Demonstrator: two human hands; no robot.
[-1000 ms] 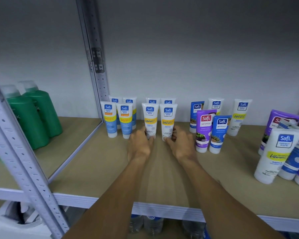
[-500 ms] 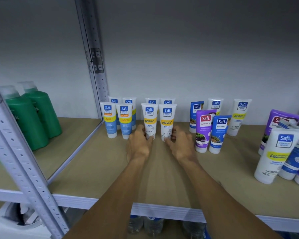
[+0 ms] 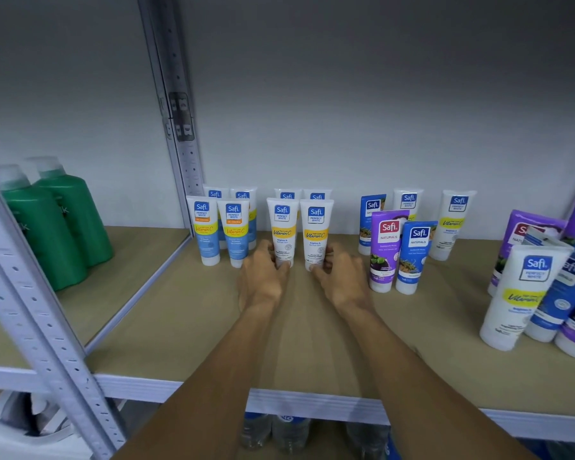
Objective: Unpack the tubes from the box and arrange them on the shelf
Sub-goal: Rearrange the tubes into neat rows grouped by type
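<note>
Two white tubes with yellow bands stand side by side on the tan shelf (image 3: 193, 333). My left hand (image 3: 263, 277) holds the base of the left white tube (image 3: 282, 227), fingers curled round its cap. My right hand (image 3: 341, 280) holds the base of the right white tube (image 3: 316, 232) the same way. Two more white tubes stand right behind them. To the left stand blue-and-white tubes (image 3: 219, 227) in two rows. The box is not in view.
Purple and blue tubes (image 3: 400, 254) stand just right of my right hand, with more white tubes (image 3: 452, 224) behind. A crowded cluster of tubes (image 3: 541, 287) fills the far right. Green bottles (image 3: 57, 220) sit on the neighbouring shelf, past a grey upright post (image 3: 180, 127).
Both hands stay on the bases of the two front white tubes. The tubes have shifted slightly left and stand a little straighter.
</note>
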